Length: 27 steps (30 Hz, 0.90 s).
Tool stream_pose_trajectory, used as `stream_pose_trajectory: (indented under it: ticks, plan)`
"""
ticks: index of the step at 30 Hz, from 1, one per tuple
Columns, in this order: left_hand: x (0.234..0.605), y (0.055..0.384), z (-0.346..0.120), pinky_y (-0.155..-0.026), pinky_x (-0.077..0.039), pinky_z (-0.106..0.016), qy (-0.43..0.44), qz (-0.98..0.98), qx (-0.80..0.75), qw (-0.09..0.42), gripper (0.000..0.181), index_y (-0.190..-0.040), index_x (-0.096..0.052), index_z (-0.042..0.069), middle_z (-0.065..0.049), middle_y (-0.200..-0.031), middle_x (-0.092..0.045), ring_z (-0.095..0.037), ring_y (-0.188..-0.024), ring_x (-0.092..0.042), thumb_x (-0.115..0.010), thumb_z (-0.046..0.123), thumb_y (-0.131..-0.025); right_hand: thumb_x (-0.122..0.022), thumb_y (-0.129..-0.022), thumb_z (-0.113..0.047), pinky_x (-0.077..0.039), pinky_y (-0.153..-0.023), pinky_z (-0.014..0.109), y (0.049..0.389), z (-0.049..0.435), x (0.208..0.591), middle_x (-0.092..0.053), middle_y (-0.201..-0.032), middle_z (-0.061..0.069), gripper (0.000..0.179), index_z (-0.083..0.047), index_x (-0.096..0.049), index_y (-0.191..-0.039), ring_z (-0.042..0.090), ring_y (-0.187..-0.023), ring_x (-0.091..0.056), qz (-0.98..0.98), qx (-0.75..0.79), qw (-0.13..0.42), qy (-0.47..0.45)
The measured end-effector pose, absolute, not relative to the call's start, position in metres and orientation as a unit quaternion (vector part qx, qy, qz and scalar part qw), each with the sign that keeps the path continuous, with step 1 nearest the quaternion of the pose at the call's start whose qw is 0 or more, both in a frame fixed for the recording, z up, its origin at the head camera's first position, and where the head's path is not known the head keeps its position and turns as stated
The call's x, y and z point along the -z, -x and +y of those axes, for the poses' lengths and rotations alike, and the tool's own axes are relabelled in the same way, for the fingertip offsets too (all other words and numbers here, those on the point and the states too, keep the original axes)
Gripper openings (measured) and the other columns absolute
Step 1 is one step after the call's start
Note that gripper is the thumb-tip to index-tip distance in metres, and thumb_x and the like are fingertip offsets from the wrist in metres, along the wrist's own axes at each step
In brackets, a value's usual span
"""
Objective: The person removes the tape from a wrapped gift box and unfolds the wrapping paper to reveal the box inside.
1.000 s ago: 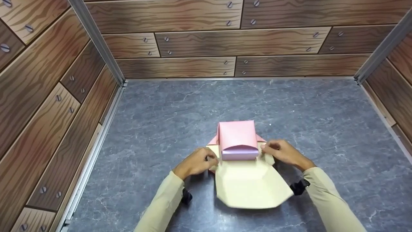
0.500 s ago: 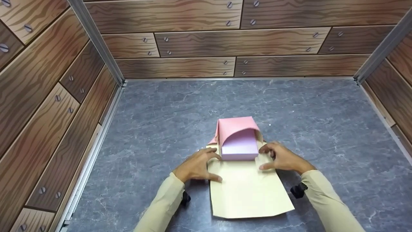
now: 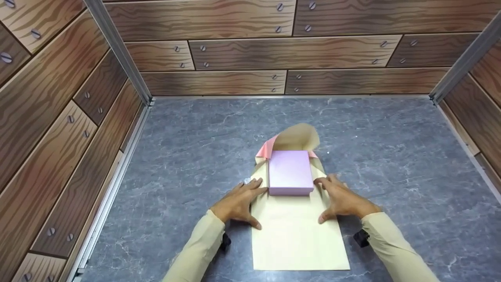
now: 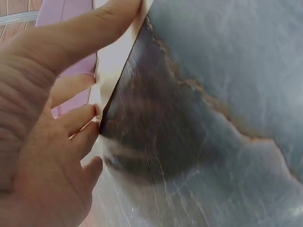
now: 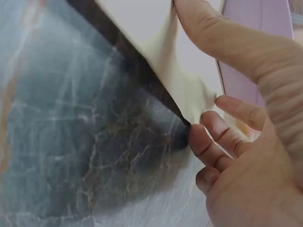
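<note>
A lilac box (image 3: 290,170) lies on a sheet of wrapping paper (image 3: 299,244), cream inside and pink outside. Beyond the box, the paper's far end (image 3: 297,135) curls up and back, with pink folds at its sides. My left hand (image 3: 239,201) rests on the left edge, fingers spread, a fingertip right at the box's near corner. On the other edge my right hand (image 3: 344,197) lies with thumb and fingers apart. In the left wrist view straight fingers (image 4: 73,87) touch the paper's margin; in the right wrist view the fingertips (image 5: 201,139) meet a slightly buckled edge.
Grey marbled tabletop (image 3: 188,156) surrounds the paper. A wood-patterned wall (image 3: 242,51) stands at the back, with similar panels (image 3: 78,129) on the left and right. Metal rails (image 3: 117,188) run along the table's sides.
The pink end has lifted off the box and swung back, exposing its top. The near end of the paper has unfolded flat. Both hands have loosened and spread onto the side edges.
</note>
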State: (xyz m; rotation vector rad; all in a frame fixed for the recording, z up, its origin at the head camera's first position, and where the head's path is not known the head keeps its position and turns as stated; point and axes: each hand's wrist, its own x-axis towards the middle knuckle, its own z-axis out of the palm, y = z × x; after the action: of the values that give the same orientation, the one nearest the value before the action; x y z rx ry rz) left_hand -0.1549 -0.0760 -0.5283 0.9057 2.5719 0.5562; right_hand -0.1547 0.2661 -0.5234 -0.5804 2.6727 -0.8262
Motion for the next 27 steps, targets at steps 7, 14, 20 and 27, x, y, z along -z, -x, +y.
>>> stream_pose_trajectory:
  ticks: [7, 14, 20, 27]
  plan:
    - [0.528, 0.159, -0.077, -0.125, -0.012, -0.048, -0.32, 0.907, -0.192, 0.192, 0.116, -0.155, -0.04, 0.009, -0.015, -0.165, -0.023, -0.027, -0.154, -0.018, -0.097, 0.043, -0.06, -0.101, -0.044, -0.045, -0.045, -0.084, 0.049, 0.15, 0.262, 0.528, -0.048, -0.108, 0.011, 0.108, -0.002, -0.052, -0.131, 0.027, -0.095, -0.05, 0.936, 0.251, 0.11, 0.22]
    - [0.523, 0.168, -0.075, -0.123, -0.022, -0.047, -0.316, 0.912, -0.199, 0.171, 0.102, -0.149, -0.049, 0.006, -0.017, -0.161, -0.032, -0.032, -0.149, -0.03, -0.095, 0.041, -0.065, -0.098, -0.047, -0.05, -0.046, -0.086, 0.053, 0.156, 0.262, 0.522, -0.052, -0.112, 0.016, 0.108, 0.0, -0.053, -0.131, 0.032, -0.098, -0.053, 0.939, 0.245, 0.109, 0.214]
    - [0.509, 0.19, -0.065, -0.121, -0.027, -0.045, -0.297, 0.927, -0.18, 0.142, 0.1, -0.151, -0.045, 0.005, -0.015, -0.161, -0.033, -0.034, -0.147, -0.034, -0.092, 0.041, -0.071, -0.099, -0.049, -0.045, -0.044, -0.095, 0.061, 0.179, 0.261, 0.514, -0.052, -0.124, 0.024, 0.113, 0.004, -0.05, -0.137, 0.042, -0.11, -0.051, 0.94, 0.256, 0.081, 0.21]
    - [0.505, 0.22, -0.052, -0.123, -0.02, -0.048, -0.299, 0.936, -0.138, 0.125, 0.124, -0.156, -0.033, 0.0, -0.019, -0.165, -0.021, -0.032, -0.152, -0.021, -0.097, 0.045, -0.059, -0.101, -0.046, -0.037, -0.034, -0.105, 0.063, 0.209, 0.256, 0.514, -0.043, -0.145, 0.029, 0.119, 0.004, -0.046, -0.143, 0.049, -0.126, -0.043, 0.948, 0.23, 0.066, 0.211]
